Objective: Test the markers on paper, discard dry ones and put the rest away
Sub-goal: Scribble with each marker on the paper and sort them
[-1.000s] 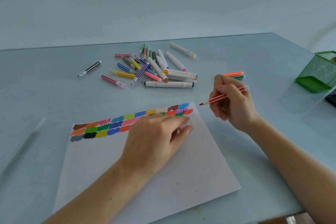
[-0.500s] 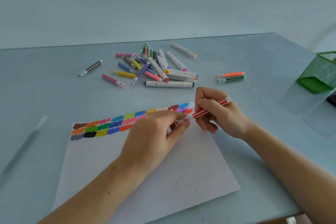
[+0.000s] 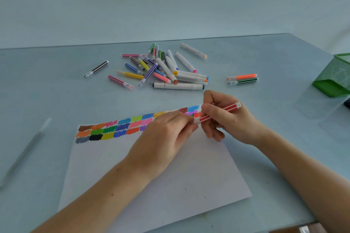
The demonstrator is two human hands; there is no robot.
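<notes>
Pale bench w/ paper in front. R hand gripped red marker over paper's far edge; L hand pinched its cap end. Marker pile behind.

**Red marker held over the swatch sheet**

A red striped marker lies tilted above the white paper, whose far edge carries rows of colour patches. A pile of markers sprawls beyond; an orange marker and green marker lie parallel, apart to the right
</notes>
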